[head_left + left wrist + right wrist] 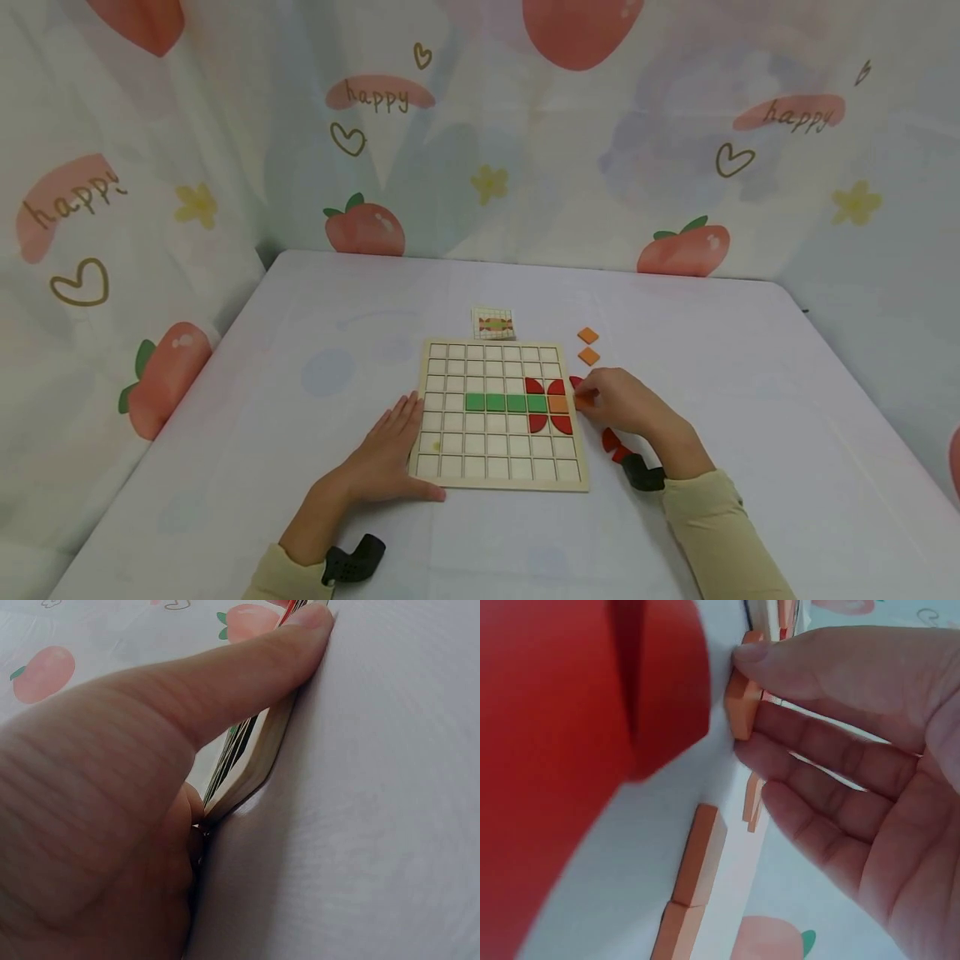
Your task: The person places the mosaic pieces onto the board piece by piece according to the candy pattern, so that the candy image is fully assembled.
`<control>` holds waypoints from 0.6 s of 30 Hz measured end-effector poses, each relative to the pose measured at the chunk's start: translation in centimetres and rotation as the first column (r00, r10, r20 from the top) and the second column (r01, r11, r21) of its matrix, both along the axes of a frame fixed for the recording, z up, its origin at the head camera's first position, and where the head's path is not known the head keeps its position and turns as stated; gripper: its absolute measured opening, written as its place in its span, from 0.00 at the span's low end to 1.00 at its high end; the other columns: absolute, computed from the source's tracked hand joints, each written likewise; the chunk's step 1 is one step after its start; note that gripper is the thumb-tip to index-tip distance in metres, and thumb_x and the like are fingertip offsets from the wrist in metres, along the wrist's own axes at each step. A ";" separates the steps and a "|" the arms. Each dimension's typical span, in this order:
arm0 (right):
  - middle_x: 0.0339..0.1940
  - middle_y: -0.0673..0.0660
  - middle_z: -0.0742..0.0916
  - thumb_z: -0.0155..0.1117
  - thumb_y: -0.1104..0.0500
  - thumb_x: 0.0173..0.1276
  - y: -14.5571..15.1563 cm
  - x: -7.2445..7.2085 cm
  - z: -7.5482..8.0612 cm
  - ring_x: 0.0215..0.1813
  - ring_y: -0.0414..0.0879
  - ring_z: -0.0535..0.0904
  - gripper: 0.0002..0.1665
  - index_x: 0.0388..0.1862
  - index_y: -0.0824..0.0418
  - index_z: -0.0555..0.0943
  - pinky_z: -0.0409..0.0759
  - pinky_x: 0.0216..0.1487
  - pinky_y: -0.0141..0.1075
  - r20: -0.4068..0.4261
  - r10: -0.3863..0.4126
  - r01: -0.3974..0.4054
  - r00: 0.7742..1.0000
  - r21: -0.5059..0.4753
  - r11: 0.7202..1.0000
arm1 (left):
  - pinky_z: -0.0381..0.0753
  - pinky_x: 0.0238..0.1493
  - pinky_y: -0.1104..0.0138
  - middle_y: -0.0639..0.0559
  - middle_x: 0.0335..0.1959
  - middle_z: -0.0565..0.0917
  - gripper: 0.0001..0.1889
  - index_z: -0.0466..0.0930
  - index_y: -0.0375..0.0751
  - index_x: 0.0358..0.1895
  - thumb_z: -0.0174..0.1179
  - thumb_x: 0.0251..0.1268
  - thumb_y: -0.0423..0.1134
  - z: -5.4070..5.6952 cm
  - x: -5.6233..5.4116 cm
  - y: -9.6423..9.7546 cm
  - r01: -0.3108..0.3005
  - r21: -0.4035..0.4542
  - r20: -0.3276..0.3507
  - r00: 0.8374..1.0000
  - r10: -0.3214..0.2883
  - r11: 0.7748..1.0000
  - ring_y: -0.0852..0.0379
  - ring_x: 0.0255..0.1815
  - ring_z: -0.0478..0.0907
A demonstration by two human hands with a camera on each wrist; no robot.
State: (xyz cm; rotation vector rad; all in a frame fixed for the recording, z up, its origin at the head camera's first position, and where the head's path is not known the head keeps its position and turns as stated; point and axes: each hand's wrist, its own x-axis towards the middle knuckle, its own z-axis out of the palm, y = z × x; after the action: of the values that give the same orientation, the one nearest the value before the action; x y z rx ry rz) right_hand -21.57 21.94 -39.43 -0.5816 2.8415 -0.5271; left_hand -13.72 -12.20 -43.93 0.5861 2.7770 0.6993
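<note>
A square wooden grid board (465, 471) lies flat on the table. Its middle row holds several green square tiles (496, 402) and an orange square tile (557, 404), with several red quarter-round tiles (561, 425) above and below. My left hand (382, 462) rests at the board's left front corner, fingers along the left side and thumb (247, 686) along the front edge. Just off the board's right edge, my right hand (626, 404) pinches an orange tile (742, 705) between thumb and fingertips. A red tile (576, 382) shows partly behind that hand.
A small pattern card (493, 323) lies behind the board. Two orange tiles (588, 357) lie to its right. Red tiles (611, 439) sit beneath the right wrist, close to the black wrist camera (643, 473). A printed curtain (487, 125) surrounds the white table (360, 292).
</note>
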 end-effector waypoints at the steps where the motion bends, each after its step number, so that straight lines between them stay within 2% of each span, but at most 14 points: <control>1: 0.35 0.54 0.83 0.67 0.64 0.57 0.0 0.0 0.0 0.35 0.47 0.73 0.11 0.40 0.66 0.83 0.77 0.40 0.40 0.001 0.002 -0.002 1.000 0.001 1.000 | 0.37 0.68 0.57 0.44 0.73 0.37 0.67 0.37 0.33 0.72 0.61 0.36 0.74 0.0 0.0 0.0 0.001 -0.006 0.001 1.000 -0.001 1.000 0.52 0.72 0.32; 4: 0.34 0.53 0.83 0.67 0.63 0.57 0.1 0.0 0.1 0.34 0.46 0.72 0.11 0.39 0.65 0.84 0.77 0.38 0.38 -0.005 0.017 -0.017 1.000 0.007 1.000 | 0.37 0.68 0.56 0.44 0.73 0.38 0.67 0.38 0.33 0.72 0.61 0.36 0.74 0.0 0.0 0.0 0.001 -0.005 0.002 1.000 -0.001 1.000 0.51 0.72 0.32; 11: 0.32 0.52 0.83 0.68 0.65 0.56 0.4 -0.6 0.5 0.33 0.46 0.73 0.06 0.34 0.63 0.85 0.76 0.36 0.37 -0.077 0.121 -0.118 0.990 0.036 0.992 | 0.37 0.68 0.56 0.44 0.73 0.38 0.67 0.38 0.33 0.72 0.62 0.36 0.73 0.1 0.0 0.0 -0.001 0.007 0.010 1.000 0.001 1.000 0.52 0.72 0.31; 18: 0.31 0.52 0.83 0.68 0.67 0.56 0.0 -0.9 1.1 0.33 0.47 0.75 0.09 0.37 0.66 0.85 0.76 0.36 0.36 -0.107 0.166 -0.168 0.980 -0.003 0.986 | 0.37 0.68 0.55 0.44 0.73 0.38 0.67 0.38 0.33 0.72 0.61 0.35 0.74 0.0 0.0 0.0 -0.004 0.015 0.009 1.000 0.004 1.000 0.51 0.72 0.31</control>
State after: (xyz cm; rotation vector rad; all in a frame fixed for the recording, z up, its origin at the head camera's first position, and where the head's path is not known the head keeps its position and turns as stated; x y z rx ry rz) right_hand -22.48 21.92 -38.37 -0.8661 2.8539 -0.4970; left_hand -13.68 -12.22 -43.89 0.5795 2.7674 0.7222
